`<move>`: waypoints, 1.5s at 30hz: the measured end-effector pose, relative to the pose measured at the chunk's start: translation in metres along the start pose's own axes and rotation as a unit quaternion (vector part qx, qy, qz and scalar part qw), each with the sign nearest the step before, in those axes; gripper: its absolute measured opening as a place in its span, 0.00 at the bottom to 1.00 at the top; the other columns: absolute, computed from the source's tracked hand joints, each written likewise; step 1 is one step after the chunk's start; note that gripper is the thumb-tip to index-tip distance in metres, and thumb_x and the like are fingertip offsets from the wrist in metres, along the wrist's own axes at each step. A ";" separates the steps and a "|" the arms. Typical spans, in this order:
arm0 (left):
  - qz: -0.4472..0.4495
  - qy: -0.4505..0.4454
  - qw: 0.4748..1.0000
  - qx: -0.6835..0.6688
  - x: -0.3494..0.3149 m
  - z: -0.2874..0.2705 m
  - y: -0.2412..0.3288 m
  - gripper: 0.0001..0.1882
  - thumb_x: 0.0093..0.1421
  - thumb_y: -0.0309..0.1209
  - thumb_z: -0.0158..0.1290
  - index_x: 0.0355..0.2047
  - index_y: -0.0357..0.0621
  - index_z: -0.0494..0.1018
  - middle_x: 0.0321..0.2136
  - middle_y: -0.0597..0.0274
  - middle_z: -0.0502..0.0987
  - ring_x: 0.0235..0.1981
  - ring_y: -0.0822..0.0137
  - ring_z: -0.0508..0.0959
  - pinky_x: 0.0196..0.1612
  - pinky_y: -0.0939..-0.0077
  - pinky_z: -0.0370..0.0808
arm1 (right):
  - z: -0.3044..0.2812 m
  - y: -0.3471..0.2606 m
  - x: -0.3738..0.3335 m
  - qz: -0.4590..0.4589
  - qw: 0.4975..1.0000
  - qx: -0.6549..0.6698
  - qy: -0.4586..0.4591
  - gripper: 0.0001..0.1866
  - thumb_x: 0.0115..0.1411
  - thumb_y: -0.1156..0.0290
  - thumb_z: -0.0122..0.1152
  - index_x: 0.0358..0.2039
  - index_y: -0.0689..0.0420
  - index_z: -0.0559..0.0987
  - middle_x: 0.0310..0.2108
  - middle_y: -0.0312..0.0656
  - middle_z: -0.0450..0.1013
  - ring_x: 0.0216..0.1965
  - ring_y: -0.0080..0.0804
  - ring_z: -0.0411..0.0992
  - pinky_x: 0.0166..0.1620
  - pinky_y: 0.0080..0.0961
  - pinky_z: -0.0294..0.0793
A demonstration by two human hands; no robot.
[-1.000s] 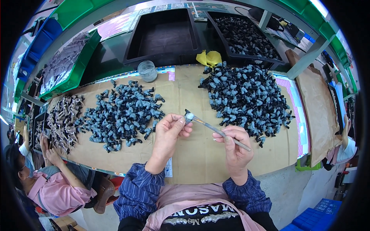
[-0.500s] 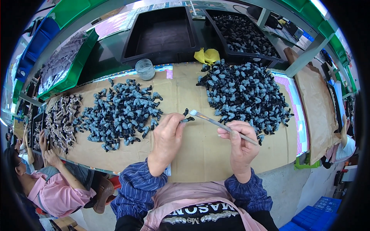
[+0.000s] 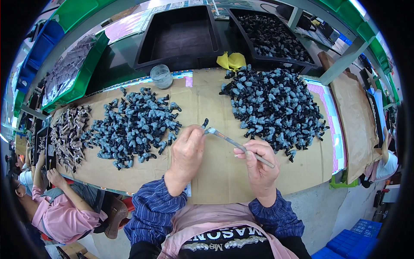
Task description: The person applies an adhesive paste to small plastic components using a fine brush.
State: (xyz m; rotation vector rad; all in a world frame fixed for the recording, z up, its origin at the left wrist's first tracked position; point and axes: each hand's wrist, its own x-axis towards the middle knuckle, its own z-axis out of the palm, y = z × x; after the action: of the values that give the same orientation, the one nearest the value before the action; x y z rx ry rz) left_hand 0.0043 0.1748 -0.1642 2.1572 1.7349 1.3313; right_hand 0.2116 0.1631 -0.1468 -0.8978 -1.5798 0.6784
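Note:
My left hand [image 3: 186, 151] is closed on a small blue-grey and black figurine part [image 3: 205, 124], pinched at the fingertips so most of it is covered. In my right hand [image 3: 260, 168] a slim paintbrush [image 3: 229, 140] is gripped by its handle, its pale tip touching or right at the part. To the left on the cardboard [image 3: 215, 181] spreads a pile of similar blue-grey and black parts [image 3: 131, 127]. A larger, denser heap of these parts [image 3: 276, 105] lies to the right.
Beyond the cardboard stand a clear jar [image 3: 161, 77], a yellow cloth [image 3: 231, 61], a black tray [image 3: 179, 60] and another tray filled with dark parts [image 3: 274, 36]. Far left are beige parts [image 3: 71, 136] and a green bin [image 3: 79, 88]. A co-worker in pink [image 3: 64, 211] sits at left.
My right hand has shifted left and slightly down, bringing the brush tip onto or against the part. The part has turned and sits deeper in my left fingertips.

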 end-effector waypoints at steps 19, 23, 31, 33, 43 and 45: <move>-0.058 -0.029 0.998 0.026 0.002 -0.013 -0.002 0.08 0.56 0.20 0.64 0.36 0.38 0.78 0.29 0.51 0.80 0.26 0.52 0.81 0.29 0.64 0.76 | -0.008 0.006 -0.005 -0.061 0.995 -0.068 -0.049 0.04 0.71 0.81 0.56 0.44 0.67 0.75 0.39 0.53 0.80 0.47 0.38 0.79 0.47 0.29 0.85; -0.049 -0.034 0.995 0.078 0.010 -0.056 -0.023 0.10 0.56 0.15 0.61 0.37 0.37 0.77 0.32 0.51 0.80 0.31 0.52 0.82 0.32 0.63 0.78 | -0.027 0.013 -0.015 -0.005 0.999 -0.054 0.004 0.04 0.68 0.82 0.58 0.43 0.65 0.76 0.38 0.48 0.81 0.44 0.40 0.80 0.46 0.31 0.83; 0.031 -0.034 0.989 0.140 0.046 -0.065 -0.039 0.12 0.56 0.15 0.56 0.40 0.38 0.80 0.39 0.50 0.81 0.44 0.47 0.80 0.46 0.57 0.78 | -0.063 0.025 -0.023 0.099 0.983 0.048 0.149 0.07 0.74 0.76 0.51 0.44 0.68 0.74 0.47 0.54 0.73 0.38 0.37 0.83 0.43 0.29 0.88; -0.008 -0.065 0.997 0.031 0.053 -0.013 -0.030 0.07 0.61 0.22 0.59 0.39 0.39 0.82 0.37 0.49 0.85 0.39 0.49 0.85 0.43 0.62 0.80 | -0.065 0.025 -0.022 0.093 0.983 0.054 0.151 0.07 0.74 0.78 0.51 0.45 0.70 0.74 0.49 0.55 0.72 0.39 0.38 0.83 0.44 0.29 0.88; -0.072 -0.187 0.979 -0.046 0.065 0.102 -0.015 0.11 0.58 0.26 0.65 0.40 0.35 0.83 0.33 0.43 0.83 0.35 0.47 0.84 0.39 0.59 0.79 | -0.077 0.020 -0.022 0.086 0.978 0.048 0.183 0.07 0.74 0.78 0.50 0.46 0.70 0.73 0.49 0.56 0.72 0.40 0.40 0.83 0.44 0.29 0.89; -0.067 -0.196 0.976 -0.059 0.054 0.096 -0.017 0.12 0.57 0.24 0.65 0.42 0.35 0.82 0.33 0.46 0.83 0.35 0.51 0.84 0.40 0.62 0.79 | -0.075 0.022 -0.022 0.088 0.978 0.055 0.180 0.08 0.74 0.77 0.50 0.46 0.70 0.73 0.49 0.56 0.72 0.40 0.40 0.83 0.44 0.29 0.88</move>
State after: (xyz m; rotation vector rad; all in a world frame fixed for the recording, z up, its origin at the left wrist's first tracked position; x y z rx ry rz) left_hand 0.0525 0.2671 -0.2024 2.0250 1.5681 0.8775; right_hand 0.2904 0.1531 -0.1621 -1.0225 -1.1408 0.6770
